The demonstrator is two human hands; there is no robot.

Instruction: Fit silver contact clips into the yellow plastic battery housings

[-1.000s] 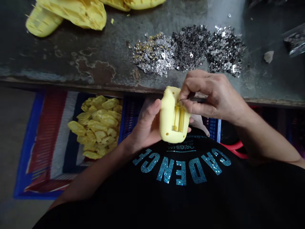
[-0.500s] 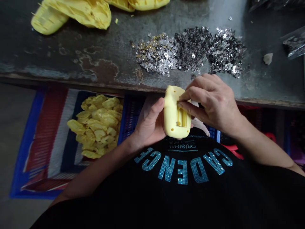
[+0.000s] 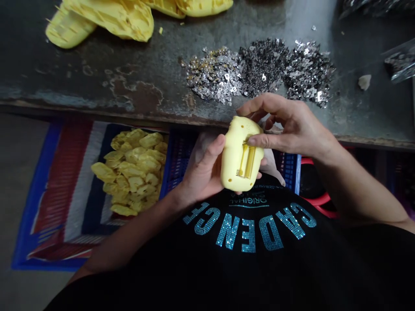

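A pale yellow plastic housing (image 3: 231, 162) with an uncovered battery compartment and screw holes is held in front of my chest. My left hand (image 3: 207, 166) is closed around its left side, thumb along the edge and fingertips showing beneath and at the right. My right hand (image 3: 288, 125) has its thumb pressed at the upper end of the compartment, while its fingers curl over behind the housing's top. Small metal contacts show at the compartment's lower end. Whether a small part sits under the right thumb is hidden.
Piles of small metal contact plates (image 3: 214, 75) lie on the worn metal bench (image 3: 106, 90). Larger yellow shells (image 3: 113, 19) rest at the back left. Below left, a lined blue crate (image 3: 29, 207) holds yellow housings (image 3: 136, 168). Red scissor-like handles (image 3: 319, 201) show at lower right.
My right hand's fingers have spread from a pinch over the compartment and reached behind the housing's top, leaving the thumb on it. The housing has tilted slightly clockwise in my left hand.
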